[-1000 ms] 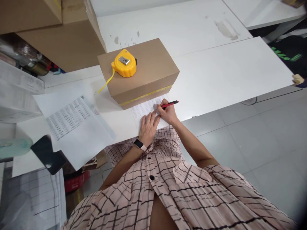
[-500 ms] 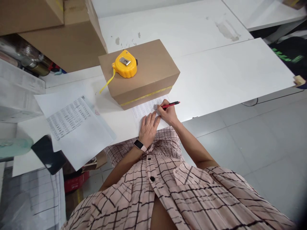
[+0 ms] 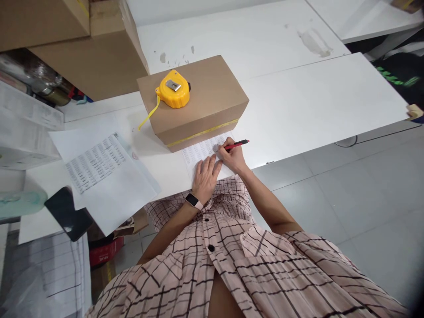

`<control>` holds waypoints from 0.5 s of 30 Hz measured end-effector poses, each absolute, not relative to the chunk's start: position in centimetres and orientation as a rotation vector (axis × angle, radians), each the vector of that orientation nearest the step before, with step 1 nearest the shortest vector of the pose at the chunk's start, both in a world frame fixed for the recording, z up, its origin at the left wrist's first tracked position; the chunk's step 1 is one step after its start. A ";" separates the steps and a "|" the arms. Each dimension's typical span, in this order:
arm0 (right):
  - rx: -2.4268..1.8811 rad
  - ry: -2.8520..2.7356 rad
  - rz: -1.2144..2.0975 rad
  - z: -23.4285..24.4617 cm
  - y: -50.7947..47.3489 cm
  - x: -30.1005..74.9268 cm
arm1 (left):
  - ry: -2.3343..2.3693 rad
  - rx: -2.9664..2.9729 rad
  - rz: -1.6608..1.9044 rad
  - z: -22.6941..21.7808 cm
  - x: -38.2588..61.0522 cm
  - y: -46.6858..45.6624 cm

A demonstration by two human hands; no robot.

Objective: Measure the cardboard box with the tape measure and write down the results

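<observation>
White table [image 3: 298, 101] in front of you, running far and off to the right. Big cardboard box [image 3: 89, 66] on its far left. Smaller brown box [image 3: 205, 90] mid-table, just beyond your hands, yellow strip along its near side. Loose papers [image 3: 115, 203] spread at left, top one partly printed, near end over the table edge. Printed sheet [image 3: 195, 153] lies right before you, far edge against the brown box; can't tell if it runs under. Dark phone [image 3: 62, 207] at near left, touching the papers.

Your left hand [image 3: 205, 179] is laid flat on the sheet, fingers straight and close together, gripping nothing. Yellow tape measure [image 3: 174, 90] sits atop the brown box, left end, strap hanging over the side. Your right hand [image 3: 233, 157] is curled narrow around a red-and-black pen [image 3: 237, 145], at the sheet's right part; pen tip hidden by your fingers. Smartwatch [image 3: 194, 201] on your left wrist.
</observation>
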State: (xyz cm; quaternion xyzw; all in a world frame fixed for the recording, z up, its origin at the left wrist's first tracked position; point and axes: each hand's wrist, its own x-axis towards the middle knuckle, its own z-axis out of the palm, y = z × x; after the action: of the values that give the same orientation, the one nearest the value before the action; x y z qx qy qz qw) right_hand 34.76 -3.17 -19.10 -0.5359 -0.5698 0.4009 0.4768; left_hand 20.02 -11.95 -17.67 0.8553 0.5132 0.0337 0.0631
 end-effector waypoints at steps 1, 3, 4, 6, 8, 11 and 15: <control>-1.313 -1.394 0.974 -19.1 -3.2 34.8 | 1.549 2.586 0.105 -17.7 20.0 -12.0; -1.328 -1.391 0.963 -19.1 -3.2 34.8 | 1.546 2.580 0.111 -17.6 20.0 -12.0; -1.335 -1.390 0.960 -19.1 -3.2 34.8 | 1.545 2.574 0.113 -17.6 20.0 -12.0; -1.345 -1.392 0.960 -19.2 -3.2 34.8 | 1.543 2.559 0.110 -17.7 20.0 -12.0; -1.350 -1.388 0.958 -19.2 -3.2 34.8 | 1.543 2.556 0.104 -17.7 20.0 -12.0; -1.353 -1.384 0.941 -19.2 -3.2 34.9 | 1.545 2.570 0.100 -17.7 20.0 -12.0; -1.346 -1.403 0.935 -19.2 -3.1 34.9 | 1.551 2.580 0.093 -17.7 20.0 -12.0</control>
State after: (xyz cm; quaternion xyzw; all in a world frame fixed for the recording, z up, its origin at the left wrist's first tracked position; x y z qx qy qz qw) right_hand 34.89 -3.12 -19.19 -0.5499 -0.5733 0.3819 0.4724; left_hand 20.03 -11.98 -17.70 0.8547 0.5141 0.0309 0.0649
